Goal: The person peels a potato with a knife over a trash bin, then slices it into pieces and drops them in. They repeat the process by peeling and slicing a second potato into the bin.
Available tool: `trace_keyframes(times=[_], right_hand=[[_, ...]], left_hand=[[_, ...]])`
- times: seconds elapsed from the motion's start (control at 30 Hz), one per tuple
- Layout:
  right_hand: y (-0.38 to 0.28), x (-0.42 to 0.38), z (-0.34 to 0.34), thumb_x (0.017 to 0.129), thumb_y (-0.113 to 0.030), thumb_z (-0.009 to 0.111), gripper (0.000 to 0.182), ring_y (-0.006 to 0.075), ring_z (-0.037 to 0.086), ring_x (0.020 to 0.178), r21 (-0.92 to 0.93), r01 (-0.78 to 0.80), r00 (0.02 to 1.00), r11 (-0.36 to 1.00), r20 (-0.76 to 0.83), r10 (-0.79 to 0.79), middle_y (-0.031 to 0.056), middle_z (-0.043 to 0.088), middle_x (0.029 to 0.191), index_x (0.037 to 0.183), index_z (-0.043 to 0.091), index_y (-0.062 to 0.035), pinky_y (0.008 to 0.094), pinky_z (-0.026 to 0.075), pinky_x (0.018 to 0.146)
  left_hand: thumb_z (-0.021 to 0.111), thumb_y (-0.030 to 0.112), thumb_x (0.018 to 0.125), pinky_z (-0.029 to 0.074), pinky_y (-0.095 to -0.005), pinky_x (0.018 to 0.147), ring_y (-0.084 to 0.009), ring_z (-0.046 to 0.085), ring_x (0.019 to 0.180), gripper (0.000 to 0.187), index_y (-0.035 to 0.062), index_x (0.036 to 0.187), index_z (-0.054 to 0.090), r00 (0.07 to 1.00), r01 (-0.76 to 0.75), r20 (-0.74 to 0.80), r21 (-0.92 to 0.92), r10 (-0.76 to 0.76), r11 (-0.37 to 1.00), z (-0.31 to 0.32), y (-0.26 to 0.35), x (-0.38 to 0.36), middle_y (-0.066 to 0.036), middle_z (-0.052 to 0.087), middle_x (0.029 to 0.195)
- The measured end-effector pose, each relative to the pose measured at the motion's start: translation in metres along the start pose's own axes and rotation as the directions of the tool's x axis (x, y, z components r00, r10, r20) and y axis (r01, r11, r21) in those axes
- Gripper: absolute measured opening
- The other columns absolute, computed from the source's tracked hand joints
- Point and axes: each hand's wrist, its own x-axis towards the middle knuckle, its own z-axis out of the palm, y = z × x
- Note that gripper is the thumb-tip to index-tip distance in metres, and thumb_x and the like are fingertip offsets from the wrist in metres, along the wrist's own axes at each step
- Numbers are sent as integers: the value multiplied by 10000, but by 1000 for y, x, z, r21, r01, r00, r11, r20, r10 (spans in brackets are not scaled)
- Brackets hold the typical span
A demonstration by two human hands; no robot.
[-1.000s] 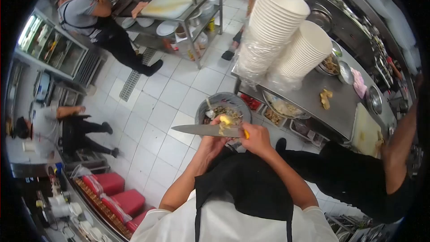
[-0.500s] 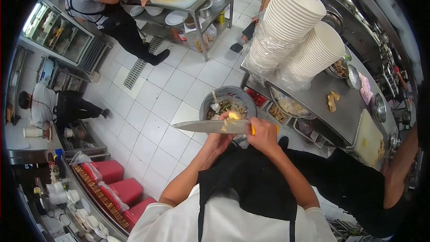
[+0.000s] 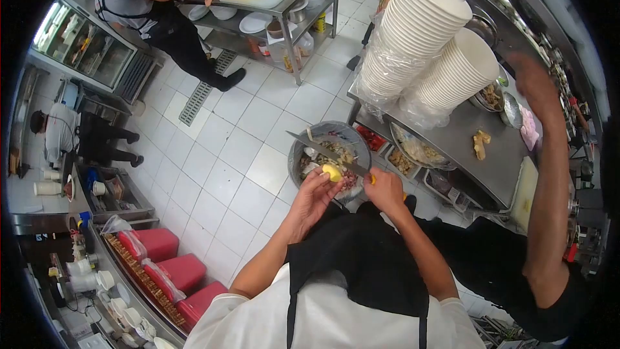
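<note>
My left hand (image 3: 314, 195) holds a yellow, peeled piece of ginger (image 3: 332, 172) between thumb and fingertips. My right hand (image 3: 386, 191) is wrapped round the yellow handle of a large kitchen knife (image 3: 316, 147). The blade points up and left, just beyond the ginger and apart from it. Below both hands stands a waste bin (image 3: 363, 145) with a grey liner, holding mixed food scraps. A knobbly ginger root (image 3: 480, 145) lies on the steel counter to the right.
Tall stacks of white tubs (image 3: 413, 32) stand on the steel counter (image 3: 462, 145). A co-worker's arm (image 3: 547, 174) reaches across at right. Two other people work at left. Red containers (image 3: 155, 245) line the left counter, and a cutting board (image 3: 526, 190) lies at right.
The knife has swung away from the ginger, its tip now up over the bin. My left hand has turned, showing the ginger. The co-worker's arm at right has reached forward.
</note>
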Motion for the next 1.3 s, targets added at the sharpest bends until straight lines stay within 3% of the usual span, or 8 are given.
trace_keyframes(times=[0.1,0.4,0.5,0.63,0.7,0.9,1.1,1.3], right_hand=[[-3,-4,0,819,-210,633,180,450,634,673,98,34,999,995,-10,-33,221,650,705,793,598,-35,526,500,626],[-48,-4,-24,841,-213,651,190,435,628,660,88,187,982,979,-24,-185,218,623,666,770,584,-51,515,478,593],[-47,-5,-20,844,-213,643,183,437,628,662,71,197,980,978,-45,-195,227,622,671,783,592,-48,513,481,594],[-29,-4,-10,816,-211,651,166,433,644,689,39,93,995,995,17,-93,218,646,692,810,618,-48,523,500,631],[-16,-2,-4,818,-214,647,165,437,646,717,48,6,998,999,63,-9,214,655,713,836,638,-51,522,499,654],[-39,-2,-11,817,-216,653,170,440,646,728,147,95,994,985,46,-103,212,656,719,856,646,-50,514,491,649],[-65,1,-16,822,-203,653,153,451,633,680,104,220,974,970,35,-224,222,641,692,853,639,-54,525,485,608],[-43,1,5,832,-210,642,157,457,628,694,58,158,984,986,73,-162,237,636,704,850,632,-55,541,478,628]], left_hand=[[661,105,912,533,-339,944,-227,625,1082,373,55,1247,506,999,-33,-26,27,34,999,4,5,-5,-102,613,1178],[700,155,876,538,-355,917,-203,629,1082,435,72,1258,511,992,-100,-65,161,111,982,-3,-6,1,-86,610,1212],[697,174,892,537,-354,919,-198,622,1079,418,73,1252,510,992,-110,-51,155,119,982,5,-5,-6,-72,607,1185],[681,152,912,547,-356,904,-186,628,1055,331,62,1203,550,995,-96,55,157,89,983,-7,-1,-6,-71,632,1141],[669,126,914,548,-346,901,-176,634,1051,298,58,1186,567,994,-111,28,153,108,982,1,2,-12,-77,648,1139],[654,85,911,535,-322,915,-178,651,1036,298,41,1196,578,992,-119,-12,146,122,982,-1,9,-11,-80,664,1147],[638,78,918,533,-312,913,-177,656,1028,267,27,1177,597,984,-170,-11,209,176,963,4,8,-17,-73,675,1129],[634,59,909,541,-330,903,-190,659,1018,264,27,1165,576,995,-97,-23,169,102,981,-20,2,-12,-81,662,1117]])
